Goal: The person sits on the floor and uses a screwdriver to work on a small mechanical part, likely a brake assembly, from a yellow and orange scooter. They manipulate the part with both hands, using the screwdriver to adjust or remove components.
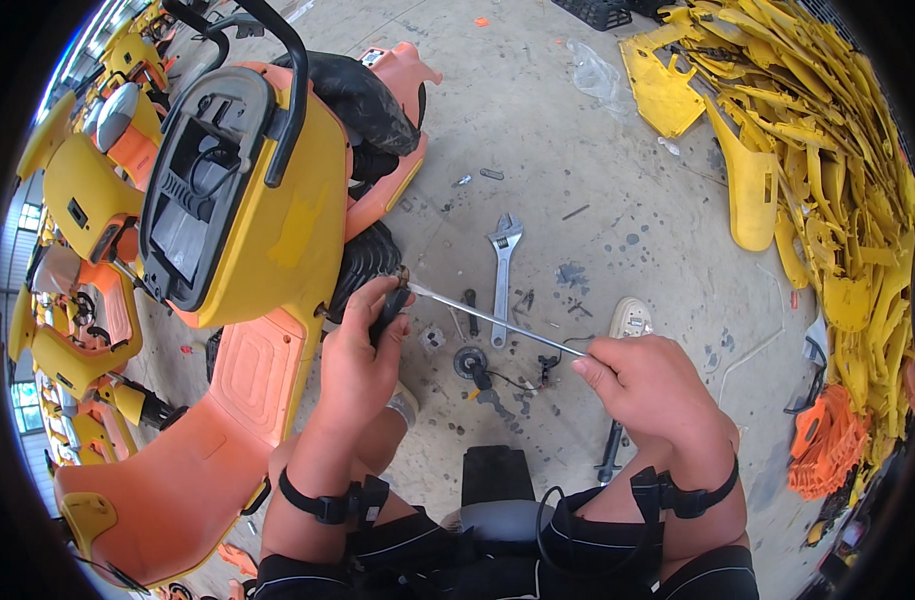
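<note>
My left hand (354, 350) is closed around a small black part (389, 314) with a brownish metal end; its exact kind I cannot make out. A screwdriver (498, 322) runs between my hands, its long metal shaft slanting up to the left. My right hand (653, 382) grips it at the handle end, with the handle hidden in the fist. The shaft's far end meets the top of the black part. Close to my left hand stands a yellow and orange scooter (288, 220). An adjustable wrench (504, 275) lies on the floor beyond the shaft.
Below the shaft lie a round black part with a cable (471, 363) and small scraps. Yellow plastic panels (828, 170) form a heap at the right, with stacked orange pieces (830, 440) nearer. More scooters (88, 215) line the left. A clear plastic bag (598, 72) lies farther off.
</note>
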`<state>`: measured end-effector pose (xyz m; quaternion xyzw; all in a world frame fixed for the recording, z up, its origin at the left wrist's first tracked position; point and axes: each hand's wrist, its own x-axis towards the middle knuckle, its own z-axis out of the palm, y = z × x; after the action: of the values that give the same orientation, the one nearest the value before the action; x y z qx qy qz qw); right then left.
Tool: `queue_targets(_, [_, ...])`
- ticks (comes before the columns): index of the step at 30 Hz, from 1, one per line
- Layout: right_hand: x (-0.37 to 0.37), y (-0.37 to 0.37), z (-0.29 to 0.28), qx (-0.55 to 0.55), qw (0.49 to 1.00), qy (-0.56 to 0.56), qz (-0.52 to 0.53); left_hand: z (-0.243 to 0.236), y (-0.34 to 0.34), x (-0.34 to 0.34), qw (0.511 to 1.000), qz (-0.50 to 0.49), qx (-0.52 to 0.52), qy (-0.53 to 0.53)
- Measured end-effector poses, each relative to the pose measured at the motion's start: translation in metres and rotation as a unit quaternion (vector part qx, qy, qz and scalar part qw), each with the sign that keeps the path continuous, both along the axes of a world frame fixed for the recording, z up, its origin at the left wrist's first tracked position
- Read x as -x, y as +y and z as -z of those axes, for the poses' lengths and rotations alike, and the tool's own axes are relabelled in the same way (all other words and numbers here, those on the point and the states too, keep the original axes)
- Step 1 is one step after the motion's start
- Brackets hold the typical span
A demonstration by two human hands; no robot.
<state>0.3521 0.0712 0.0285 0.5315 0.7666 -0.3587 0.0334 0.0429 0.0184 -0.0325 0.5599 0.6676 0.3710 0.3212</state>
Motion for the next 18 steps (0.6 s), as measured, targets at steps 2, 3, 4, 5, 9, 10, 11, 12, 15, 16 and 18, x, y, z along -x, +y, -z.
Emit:
queue_targets(2, [-0.001, 0.000, 0.001, -0.003, 1.000, 0.002, -0.003, 0.000, 0.000, 0.000, 1.000, 0.005, 0.000, 0.000])
queue_targets(3, [-0.001, -0.001, 0.002, -0.003, 1.000, 0.002, -0.004, 0.003, 0.000, 0.001, 1.000, 0.007, -0.007, 0.009])
queue_targets(4, [-0.001, -0.001, 0.002, -0.004, 1.000, 0.002, -0.004, 0.005, 0.000, 0.001, 1.000, 0.009, -0.015, 0.018])
queue_targets(5, [-0.001, -0.001, 0.002, -0.005, 1.000, 0.002, -0.005, 0.005, 0.000, 0.003, 0.998, 0.016, -0.025, 0.052])
queue_targets(9, [0.001, -0.001, 0.000, 0.030, 0.999, 0.010, -0.001, 0.002, 0.000, 0.005, 0.978, 0.039, -0.048, 0.197])
queue_targets(10, [0.001, -0.002, 0.000, 0.037, 0.999, 0.011, 0.000, -0.001, 0.001, 0.005, 0.970, 0.043, -0.049, 0.236])
queue_targets(11, [0.002, -0.003, 0.001, 0.044, 0.999, 0.013, 0.002, -0.003, 0.001, 0.005, 0.963, 0.053, -0.052, 0.259])
queue_targets(12, [0.002, -0.004, 0.003, 0.038, 0.999, 0.009, 0.002, -0.006, 0.001, 0.005, 0.956, 0.062, -0.055, 0.282])
queue_targets(15, [0.002, -0.007, 0.010, 0.019, 1.000, 0.003, -0.001, -0.007, 0.001, 0.005, 0.945, 0.076, -0.055, 0.314])
queue_targets(16, [0.002, -0.008, 0.012, 0.011, 1.000, 0.004, -0.004, -0.006, 0.001, 0.005, 0.943, 0.078, -0.054, 0.319])
queue_targets(18, [0.004, -0.008, 0.013, 0.010, 1.000, 0.004, -0.005, -0.005, 0.002, 0.004, 0.955, 0.043, -0.017, 0.293])
